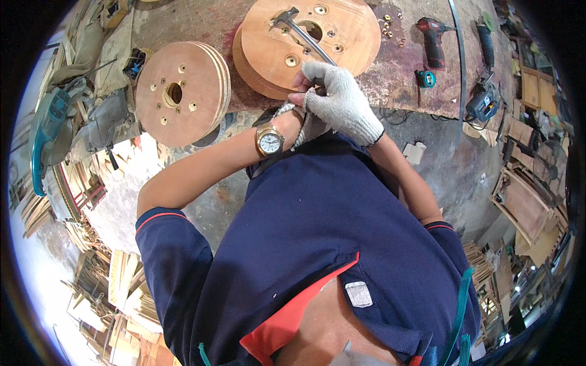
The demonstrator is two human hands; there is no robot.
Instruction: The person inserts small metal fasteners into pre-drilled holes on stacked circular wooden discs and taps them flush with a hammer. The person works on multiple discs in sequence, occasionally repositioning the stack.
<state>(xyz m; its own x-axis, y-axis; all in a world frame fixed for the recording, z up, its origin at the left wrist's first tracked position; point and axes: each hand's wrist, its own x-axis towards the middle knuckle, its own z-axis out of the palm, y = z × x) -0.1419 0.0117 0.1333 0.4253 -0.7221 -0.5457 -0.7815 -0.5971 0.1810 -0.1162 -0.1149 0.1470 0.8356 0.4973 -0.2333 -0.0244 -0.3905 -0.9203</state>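
My right hand (343, 100) wears a white knit glove that leaves its fingertips bare. Its thumb and finger pinch together at the white glove (312, 129) on my left hand (294, 125), near the wrist. Most of my left hand lies behind the right one, so its fingers are hidden. Above the left wrist sits a wristwatch (269, 143). Just beyond my hands, a claw hammer (305, 38) rests on a round plywood disc (262, 46), its handle running behind my right hand. Another stack of plywood discs (152, 100) with a centre hole is on the left.
On the bench at right are a red-black cordless drill (433, 46), a teal tape measure (425, 78), small brass-coloured fittings (387, 27) and a blue power tool (482, 104). A teal circular saw (52, 122) stands far left. Wood offcuts (128, 280) pile up behind on the left.
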